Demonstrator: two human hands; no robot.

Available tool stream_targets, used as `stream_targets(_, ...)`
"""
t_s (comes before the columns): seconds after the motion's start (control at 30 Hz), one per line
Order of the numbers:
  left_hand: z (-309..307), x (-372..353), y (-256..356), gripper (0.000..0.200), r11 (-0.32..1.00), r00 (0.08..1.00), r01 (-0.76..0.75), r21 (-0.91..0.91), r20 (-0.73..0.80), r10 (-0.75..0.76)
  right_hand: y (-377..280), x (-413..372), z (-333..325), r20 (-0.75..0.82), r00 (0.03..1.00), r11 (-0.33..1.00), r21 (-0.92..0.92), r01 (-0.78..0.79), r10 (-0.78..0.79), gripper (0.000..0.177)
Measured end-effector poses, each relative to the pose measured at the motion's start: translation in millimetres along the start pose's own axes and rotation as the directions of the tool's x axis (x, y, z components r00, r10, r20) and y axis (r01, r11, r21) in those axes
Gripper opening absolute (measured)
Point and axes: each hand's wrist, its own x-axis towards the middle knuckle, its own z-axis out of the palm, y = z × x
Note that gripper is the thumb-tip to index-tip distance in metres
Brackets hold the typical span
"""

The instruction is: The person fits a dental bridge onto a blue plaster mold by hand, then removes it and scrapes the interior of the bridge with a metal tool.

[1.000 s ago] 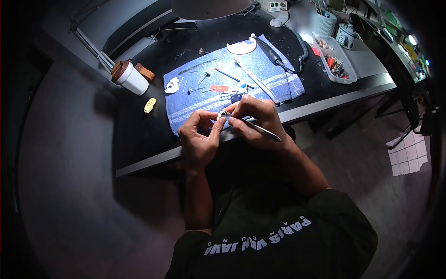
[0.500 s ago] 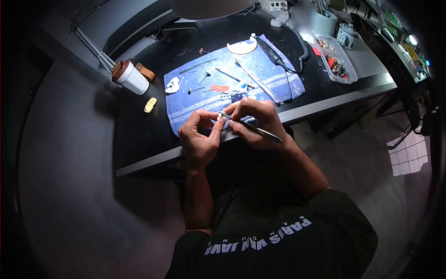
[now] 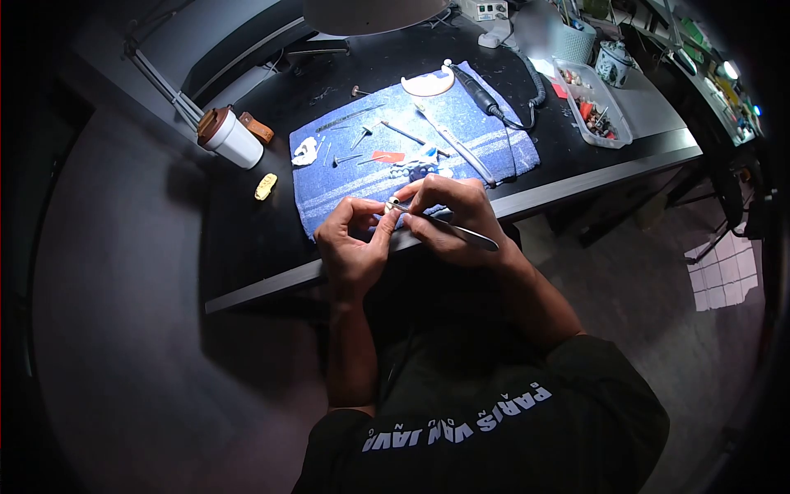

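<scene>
Above the front edge of the blue towel [image 3: 329, 177], my left hand [image 3: 354, 247] pinches a small pale piece [image 3: 390, 207] between thumb and fingertips. Its exact kind is too small to make out. My right hand [image 3: 453, 218] grips a slim metal hand tool [image 3: 473, 238] like a pen, and its flat rounded end sticks out toward my wrist. The tool's tip meets or nearly meets the pale piece. Just beyond my fingers lies a cluster of dark and shiny small items [image 3: 415, 167]. A red slip [image 3: 388, 156] and several thin rotary bits [image 3: 362, 137] rest on the towel.
A rotary handpiece [image 3: 477, 90] with a coiled cord lies at the towel's right. Beyond it stands a clear box [image 3: 613, 136] of small bits. On the left are a lidded cup [image 3: 234, 140] and a yellow piece [image 3: 265, 187]. A lamp shade [image 3: 374, 12] hangs overhead.
My hands stay almost in place. The small pale piece has turned slightly, now showing a dark spot near the tool's tip.
</scene>
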Motion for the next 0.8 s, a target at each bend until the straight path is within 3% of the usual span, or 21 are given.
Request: stream_targets(0.8, -0.8, -1.3, 3.4, 0.014, 1.000, 1.000, 0.023, -0.012, 0.003, -0.023, 1.0, -0.4, -0.6, -0.001, 1.000, 1.000, -0.014, -0.002, 0.002, 0.014)
